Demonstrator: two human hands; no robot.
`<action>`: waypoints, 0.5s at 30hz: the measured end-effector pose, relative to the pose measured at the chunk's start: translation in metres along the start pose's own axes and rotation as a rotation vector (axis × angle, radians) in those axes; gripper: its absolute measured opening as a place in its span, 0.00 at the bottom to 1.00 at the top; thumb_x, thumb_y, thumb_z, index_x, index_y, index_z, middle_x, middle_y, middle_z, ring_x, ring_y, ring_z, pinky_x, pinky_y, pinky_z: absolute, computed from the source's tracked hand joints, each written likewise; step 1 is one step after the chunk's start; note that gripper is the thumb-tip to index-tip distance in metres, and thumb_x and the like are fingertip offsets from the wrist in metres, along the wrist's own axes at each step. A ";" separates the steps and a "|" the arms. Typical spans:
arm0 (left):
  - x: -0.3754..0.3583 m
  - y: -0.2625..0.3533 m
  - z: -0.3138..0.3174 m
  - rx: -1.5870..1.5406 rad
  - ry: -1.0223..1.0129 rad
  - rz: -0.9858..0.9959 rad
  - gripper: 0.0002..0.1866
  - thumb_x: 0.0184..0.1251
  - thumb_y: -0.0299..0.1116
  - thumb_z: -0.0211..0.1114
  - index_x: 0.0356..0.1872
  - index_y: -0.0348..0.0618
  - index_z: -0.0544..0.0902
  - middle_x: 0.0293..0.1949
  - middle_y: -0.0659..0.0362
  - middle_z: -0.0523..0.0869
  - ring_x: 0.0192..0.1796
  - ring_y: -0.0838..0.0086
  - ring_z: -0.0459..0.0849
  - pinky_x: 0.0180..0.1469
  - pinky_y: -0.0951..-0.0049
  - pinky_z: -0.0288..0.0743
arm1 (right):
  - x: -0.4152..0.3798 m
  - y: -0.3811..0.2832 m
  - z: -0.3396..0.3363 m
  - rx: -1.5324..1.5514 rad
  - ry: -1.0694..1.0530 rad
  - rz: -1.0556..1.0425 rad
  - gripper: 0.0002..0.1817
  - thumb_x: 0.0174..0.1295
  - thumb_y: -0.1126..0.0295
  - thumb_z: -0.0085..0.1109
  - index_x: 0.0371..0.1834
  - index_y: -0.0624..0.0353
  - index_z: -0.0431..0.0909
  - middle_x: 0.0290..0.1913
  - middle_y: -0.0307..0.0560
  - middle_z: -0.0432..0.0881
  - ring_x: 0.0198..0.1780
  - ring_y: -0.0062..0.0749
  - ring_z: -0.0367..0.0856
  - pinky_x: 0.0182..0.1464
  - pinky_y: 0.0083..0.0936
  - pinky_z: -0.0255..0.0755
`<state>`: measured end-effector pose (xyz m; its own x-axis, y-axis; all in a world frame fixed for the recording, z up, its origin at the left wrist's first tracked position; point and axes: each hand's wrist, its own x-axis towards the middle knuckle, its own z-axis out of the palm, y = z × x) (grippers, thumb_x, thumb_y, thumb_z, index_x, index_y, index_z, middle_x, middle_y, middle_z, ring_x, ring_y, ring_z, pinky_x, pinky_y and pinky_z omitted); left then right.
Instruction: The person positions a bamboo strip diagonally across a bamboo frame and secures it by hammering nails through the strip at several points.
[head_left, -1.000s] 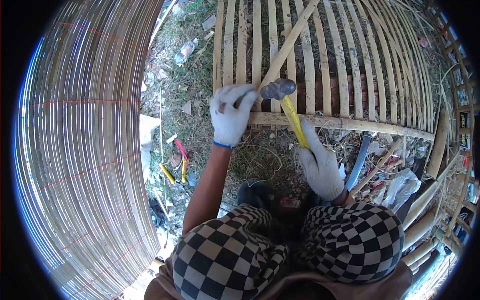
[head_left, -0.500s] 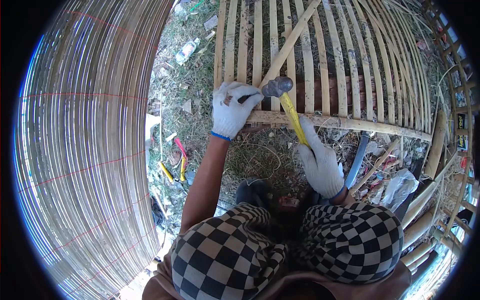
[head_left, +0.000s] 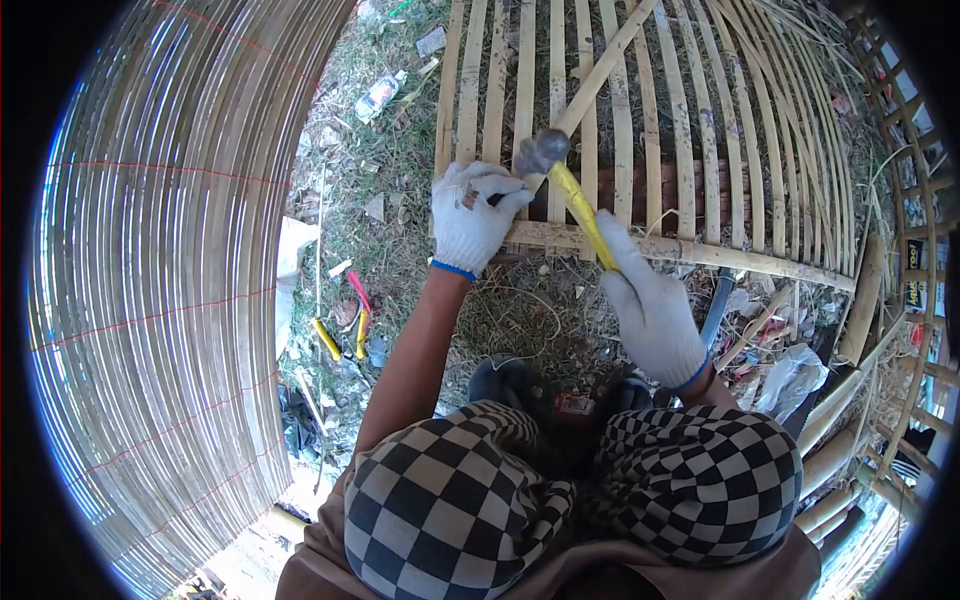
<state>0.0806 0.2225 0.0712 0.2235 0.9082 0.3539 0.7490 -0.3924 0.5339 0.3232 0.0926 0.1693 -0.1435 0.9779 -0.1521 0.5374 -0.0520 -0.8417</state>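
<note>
My right hand (head_left: 655, 315), in a white knit glove, is closed around the yellow handle of a hammer (head_left: 582, 212). The hammer's dark metal head is raised over the bamboo slats, just right of my left fingertips. My left hand (head_left: 466, 222), in a soiled white glove, rests at the near left corner of a slatted bamboo panel (head_left: 685, 248). Its thumb and forefinger are pinched together by the lower end of a diagonal bamboo strip (head_left: 600, 75); what lies between them is too small to make out.
A tall bamboo blind (head_left: 160, 260) with red cords stands at left. On the littered grass lie a plastic bottle (head_left: 380, 97), a yellow-handled item (head_left: 326, 340) and a pink-and-yellow item (head_left: 359, 305). A clear plastic bag (head_left: 792, 380) and bamboo poles (head_left: 865, 300) are at right.
The hammer head has shifted slightly up and left, and my right hand slightly right. My left hand keeps its pinch at the panel's corner. The whole view has shifted a little.
</note>
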 end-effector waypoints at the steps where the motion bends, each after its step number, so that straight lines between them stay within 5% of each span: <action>1: 0.001 -0.002 0.002 0.004 0.019 0.023 0.09 0.60 0.43 0.83 0.33 0.51 0.98 0.42 0.62 0.96 0.54 0.58 0.89 0.61 0.53 0.79 | -0.005 -0.004 0.000 0.013 0.047 -0.048 0.36 0.82 0.74 0.57 0.92 0.42 0.64 0.32 0.62 0.84 0.31 0.49 0.87 0.42 0.37 0.82; 2: -0.002 -0.003 0.004 0.008 0.037 0.040 0.09 0.59 0.43 0.83 0.33 0.51 0.98 0.42 0.62 0.96 0.54 0.58 0.89 0.61 0.53 0.79 | -0.010 -0.005 0.001 0.026 0.088 -0.094 0.36 0.82 0.75 0.56 0.91 0.43 0.65 0.32 0.60 0.83 0.29 0.42 0.85 0.42 0.34 0.81; 5: -0.004 -0.001 0.002 0.017 0.052 0.042 0.08 0.59 0.42 0.83 0.33 0.51 0.98 0.42 0.62 0.96 0.53 0.59 0.89 0.62 0.53 0.79 | -0.002 0.010 0.016 -0.006 0.008 0.029 0.36 0.82 0.72 0.58 0.92 0.42 0.64 0.33 0.67 0.85 0.35 0.63 0.90 0.42 0.41 0.82; 15: -0.004 0.002 0.002 -0.009 0.079 0.076 0.07 0.60 0.41 0.83 0.31 0.53 0.97 0.39 0.62 0.96 0.52 0.61 0.89 0.59 0.57 0.79 | 0.005 0.040 0.028 -0.013 0.039 -0.081 0.35 0.83 0.73 0.59 0.91 0.43 0.65 0.34 0.67 0.86 0.33 0.57 0.90 0.42 0.41 0.83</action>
<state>0.0821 0.2185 0.0694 0.2289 0.8616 0.4531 0.7262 -0.4611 0.5099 0.3209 0.0900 0.1207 -0.1545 0.9860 -0.0631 0.5363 0.0300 -0.8435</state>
